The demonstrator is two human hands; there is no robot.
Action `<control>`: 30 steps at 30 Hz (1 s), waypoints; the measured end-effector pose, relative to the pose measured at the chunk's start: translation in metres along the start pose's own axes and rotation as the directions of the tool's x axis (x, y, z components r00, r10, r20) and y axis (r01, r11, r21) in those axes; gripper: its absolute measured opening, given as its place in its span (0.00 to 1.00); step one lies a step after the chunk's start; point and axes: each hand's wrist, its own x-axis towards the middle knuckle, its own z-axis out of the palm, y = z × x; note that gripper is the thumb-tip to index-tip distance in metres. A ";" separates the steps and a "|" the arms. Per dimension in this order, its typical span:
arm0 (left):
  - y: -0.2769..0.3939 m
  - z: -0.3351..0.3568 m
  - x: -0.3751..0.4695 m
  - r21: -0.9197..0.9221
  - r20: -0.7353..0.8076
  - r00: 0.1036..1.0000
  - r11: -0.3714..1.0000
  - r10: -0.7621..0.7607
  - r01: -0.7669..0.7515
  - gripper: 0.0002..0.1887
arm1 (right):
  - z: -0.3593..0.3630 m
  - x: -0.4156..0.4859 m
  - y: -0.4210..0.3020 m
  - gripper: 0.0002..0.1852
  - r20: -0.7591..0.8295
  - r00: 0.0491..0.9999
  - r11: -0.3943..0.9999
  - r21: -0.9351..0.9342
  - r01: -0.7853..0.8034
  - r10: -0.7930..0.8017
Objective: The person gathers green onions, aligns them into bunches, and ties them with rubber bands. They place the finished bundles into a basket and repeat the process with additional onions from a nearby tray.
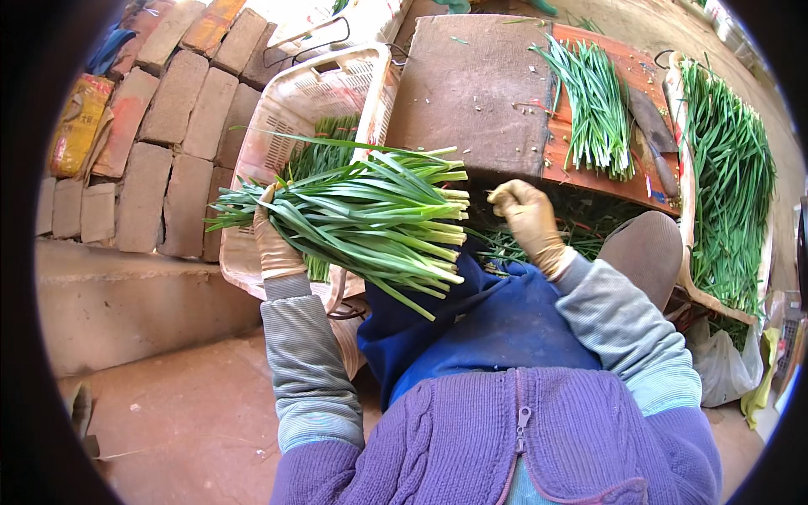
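My gloved left hand [271, 233] grips a loose bunch of garlic chives [379, 221] around its leafy end. The pale cut stems fan out to the right over my lap. My gloved right hand [527, 218] is just past the stem ends, apart from them, with its fingers curled and thumb pressed in. A tiny pale bit shows at its fingertips, too small to tell. Ahead on the right, a second pile of chives [593, 107] lies on a reddish board [558, 145]. Beside that pile rests a knife [653, 132] with a broad dark blade.
A plastic crate [252, 151] at left holds tied chive bundles [322, 148]. Another crate [688, 252] at right is heaped with loose chives [726, 189]. Brown cloth [470, 95] covers the board's left part. Stacked bricks [170, 107] stand far left; a plastic bag [726, 369] sits right.
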 end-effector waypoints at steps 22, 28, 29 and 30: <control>-0.002 -0.018 0.003 -0.033 -0.016 0.998 0.997 -0.066 0.065 0.11 | -0.073 0.001 -0.007 0.14 0.369 0.921 0.333 -0.890 0.310 0.129; -0.008 -0.020 0.007 -0.065 0.018 0.997 0.995 -0.069 0.070 0.12 | 0.008 -0.017 -0.048 0.18 0.563 0.784 0.937 0.046 -0.346 0.262; -0.008 -0.024 0.010 -0.067 0.059 0.995 0.994 -0.083 0.087 0.12 | 0.009 -0.016 -0.040 0.18 0.489 0.802 0.919 0.000 -0.394 0.343; -0.007 -0.019 0.008 -0.078 0.026 0.998 0.995 -0.059 0.061 0.12 | 0.008 -0.014 -0.007 0.19 0.324 0.943 0.995 -0.079 -0.055 0.078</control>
